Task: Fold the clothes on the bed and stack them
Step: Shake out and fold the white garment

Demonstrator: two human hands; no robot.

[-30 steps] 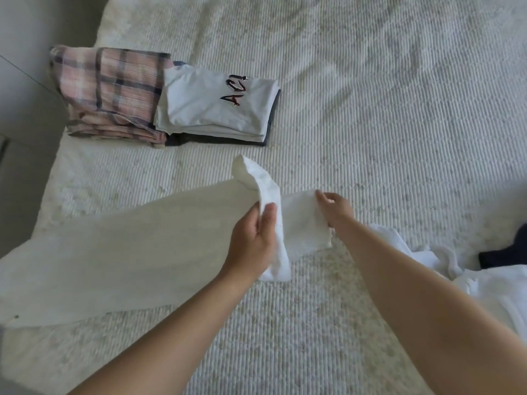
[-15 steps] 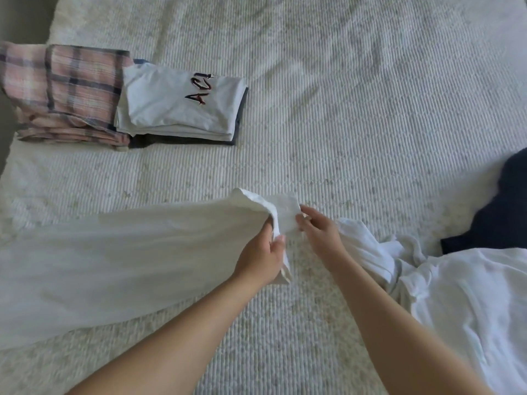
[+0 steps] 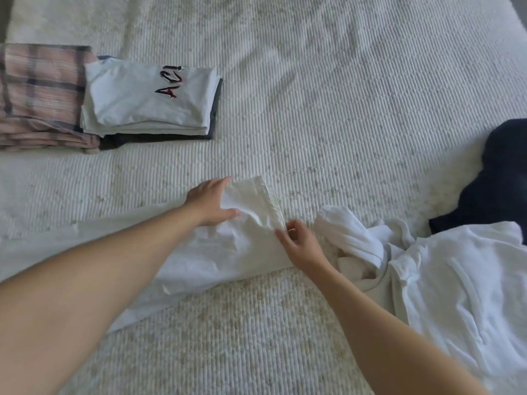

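Long white garment (image 3: 199, 252) spread across the near-centre of the bed (image 3: 342, 109), running off toward the left, one end lying rumpled by the hands. Left hand (image 3: 209, 205) resting flat on that end, fingers straight and together. Right hand (image 3: 299, 243) just right of it, thumb and fingertips pinching the garment's edge, other fingers loosely curled. Probably partway through: laid out, not yet folded. Already folded at far left: a pink plaid piece (image 3: 40, 92) touching a stack topped by a lettered white shirt (image 3: 148, 98) with something dark beneath. Still to do at right: a crumpled white shirt (image 3: 442, 280), sleeve close to the right hand and perhaps in the way, and a dark navy item (image 3: 502, 172) beyond.
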